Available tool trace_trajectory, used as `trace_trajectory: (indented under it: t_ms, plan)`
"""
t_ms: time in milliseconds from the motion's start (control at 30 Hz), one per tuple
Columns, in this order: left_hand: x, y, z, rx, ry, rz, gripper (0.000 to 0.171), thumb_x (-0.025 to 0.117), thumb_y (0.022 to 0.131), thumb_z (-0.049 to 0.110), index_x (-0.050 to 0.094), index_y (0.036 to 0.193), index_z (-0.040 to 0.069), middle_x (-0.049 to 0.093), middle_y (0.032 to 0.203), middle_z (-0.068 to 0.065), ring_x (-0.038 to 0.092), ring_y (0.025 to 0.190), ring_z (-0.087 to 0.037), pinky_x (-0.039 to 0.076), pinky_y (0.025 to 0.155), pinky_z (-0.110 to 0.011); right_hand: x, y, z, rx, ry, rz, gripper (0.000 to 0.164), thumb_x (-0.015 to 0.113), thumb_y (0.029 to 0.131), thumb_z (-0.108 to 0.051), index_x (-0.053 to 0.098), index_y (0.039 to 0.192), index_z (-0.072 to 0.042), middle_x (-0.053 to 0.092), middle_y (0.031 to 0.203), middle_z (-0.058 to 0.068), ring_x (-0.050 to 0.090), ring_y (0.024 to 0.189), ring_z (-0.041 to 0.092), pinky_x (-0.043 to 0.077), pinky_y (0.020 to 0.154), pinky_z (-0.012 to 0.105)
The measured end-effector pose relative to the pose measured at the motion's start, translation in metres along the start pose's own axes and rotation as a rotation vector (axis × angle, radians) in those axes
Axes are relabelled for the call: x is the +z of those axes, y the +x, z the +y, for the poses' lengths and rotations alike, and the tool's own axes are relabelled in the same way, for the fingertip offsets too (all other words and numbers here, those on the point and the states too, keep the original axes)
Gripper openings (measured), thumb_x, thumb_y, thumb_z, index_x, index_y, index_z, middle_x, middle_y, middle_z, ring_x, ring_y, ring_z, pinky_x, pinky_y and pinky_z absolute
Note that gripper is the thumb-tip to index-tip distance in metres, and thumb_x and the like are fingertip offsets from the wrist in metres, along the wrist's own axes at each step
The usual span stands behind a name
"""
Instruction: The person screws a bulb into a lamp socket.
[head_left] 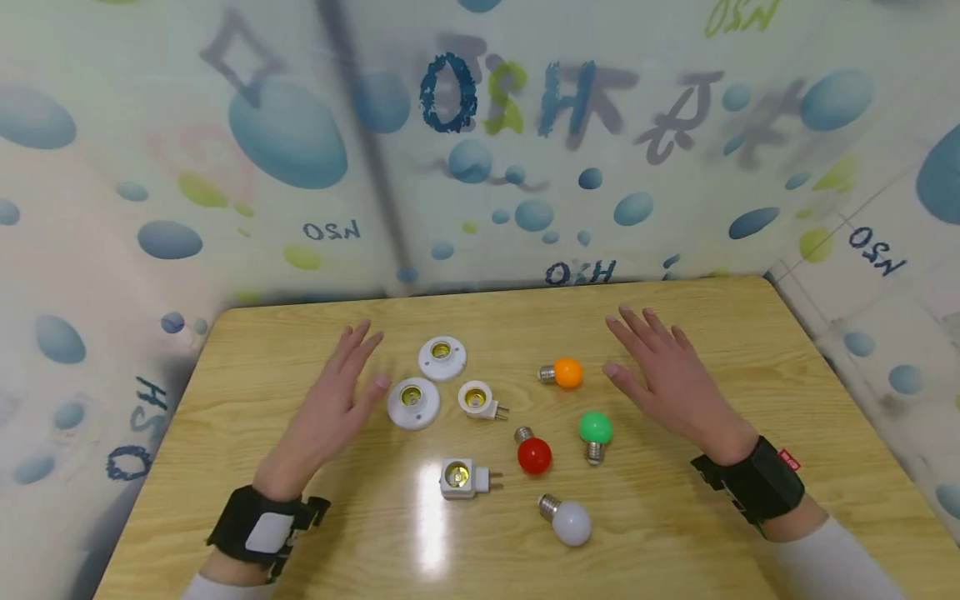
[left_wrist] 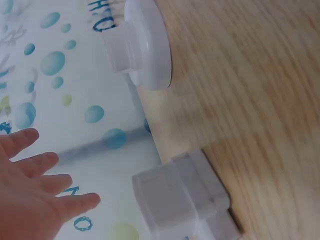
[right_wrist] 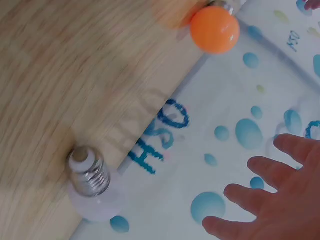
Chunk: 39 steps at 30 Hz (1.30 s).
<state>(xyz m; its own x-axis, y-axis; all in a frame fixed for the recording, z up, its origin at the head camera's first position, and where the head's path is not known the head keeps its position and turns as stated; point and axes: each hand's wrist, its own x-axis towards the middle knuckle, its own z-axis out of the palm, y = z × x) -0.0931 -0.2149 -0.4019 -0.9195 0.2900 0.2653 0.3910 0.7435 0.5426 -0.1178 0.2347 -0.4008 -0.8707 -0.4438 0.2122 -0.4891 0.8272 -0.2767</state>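
Left hand (head_left: pixel 324 415) and right hand (head_left: pixel 670 385) flanked red bulb (head_left: pixel 534 457), empty, fingers straight and spread; a light pinch seemed safest for handling it.

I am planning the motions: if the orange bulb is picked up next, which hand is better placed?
Probably the right hand: it is empty and nearer to the orange bulb. The left hand, also empty, is farther away, beside a round white socket.

A pale wall (head_left: pixel 480 204) with blue and green drops (head_left: pixel 288 133) and mirrored lettering (head_left: pixel 448 93) fills the frame's top — a grey stripe (head_left: pixel 367 142) slants down its upper left. Below, a wood-grain table (head_left: pixel 675 525) — white glare (head_left: pixel 431 525) at lower centre.
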Motion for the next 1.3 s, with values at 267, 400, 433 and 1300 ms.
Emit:
trace_trajectory:
  t_ms: [267,400,433,1300]
  plan:
    - [0.011,-0.003,0.008,0.028,-0.034,-0.067,0.063,0.057,0.096,0.037,0.036,0.150,0.011,0.036,0.151,-0.014,0.030,0.138,-0.033,0.029,0.106,-0.055,0.006,-0.002,-0.020,-0.059,0.000,-0.009,0.065,0.047,0.098,-0.046,0.030,0.154,-0.015,0.023,0.158,0.009,0.016,0.143,0.035,0.016,0.108,0.061]
    - [0.020,-0.006,0.016,0.186,-0.105,-0.124,0.071,0.069,0.086,0.036,0.041,0.147,0.012,0.037,0.150,-0.011,0.033,0.137,-0.030,0.030,0.105,-0.054,0.007,-0.004,-0.028,-0.071,0.001,-0.022,0.066,0.047,0.098,-0.047,0.030,0.154,-0.016,0.021,0.159,0.008,0.016,0.144,0.033,0.017,0.109,0.060]
    - [0.022,-0.007,0.019,0.226,-0.120,-0.148,0.073,0.071,0.084,0.037,0.042,0.146,0.012,0.038,0.150,-0.010,0.033,0.137,-0.028,0.031,0.105,-0.053,0.007,-0.004,-0.030,-0.073,-0.001,-0.023,0.066,0.047,0.098,-0.048,0.030,0.154,-0.016,0.021,0.159,0.007,0.016,0.144,0.033,0.017,0.109,0.059]
    - [0.068,-0.011,0.055,0.197,-0.035,-0.582,0.037,0.077,0.074,0.034,0.054,0.102,0.028,0.052,0.095,0.017,0.049,0.083,-0.002,0.045,0.070,-0.021,0.015,-0.010,-0.069,-0.206,-0.025,-0.014,0.052,0.058,0.093,-0.045,0.058,0.135,-0.014,0.047,0.144,0.007,0.031,0.138,0.030,0.028,0.107,0.052]
